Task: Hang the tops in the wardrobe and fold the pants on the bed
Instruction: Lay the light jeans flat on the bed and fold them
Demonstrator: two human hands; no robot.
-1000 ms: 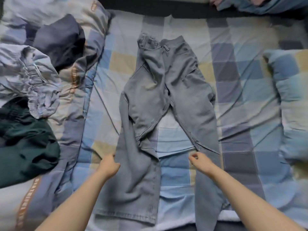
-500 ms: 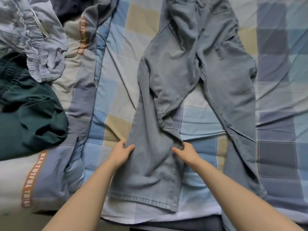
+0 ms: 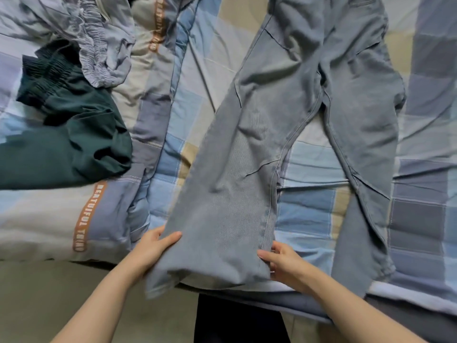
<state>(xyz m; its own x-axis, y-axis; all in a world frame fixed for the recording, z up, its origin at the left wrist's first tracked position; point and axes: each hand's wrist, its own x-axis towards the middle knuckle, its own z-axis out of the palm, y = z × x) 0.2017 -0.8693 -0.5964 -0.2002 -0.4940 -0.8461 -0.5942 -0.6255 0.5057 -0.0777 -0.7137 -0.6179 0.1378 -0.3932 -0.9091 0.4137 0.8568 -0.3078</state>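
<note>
Light blue-grey jeans [image 3: 291, 100] lie spread on the checked bed sheet [image 3: 309, 214], legs apart and pointing toward me. My left hand [image 3: 153, 246] grips the outer edge of the left leg near its hem, thumb on top. My right hand [image 3: 282, 261] pinches the inner seam edge of the same leg near the hem. That leg end is lifted slightly off the bed edge. The right leg [image 3: 358, 231] lies flat, untouched.
Dark green pants [image 3: 64, 134] with an elastic waistband lie bunched at the left. A pale lilac-grey garment [image 3: 99, 38] is crumpled above them. Both rest on a quilt [image 3: 49, 224] with an orange lettered stripe. The bed's near edge runs just below my hands.
The view has dipped closer to the bed edge. Both hands slid down the left leg toward its hem and now hold its two edges, lifting the end.
</note>
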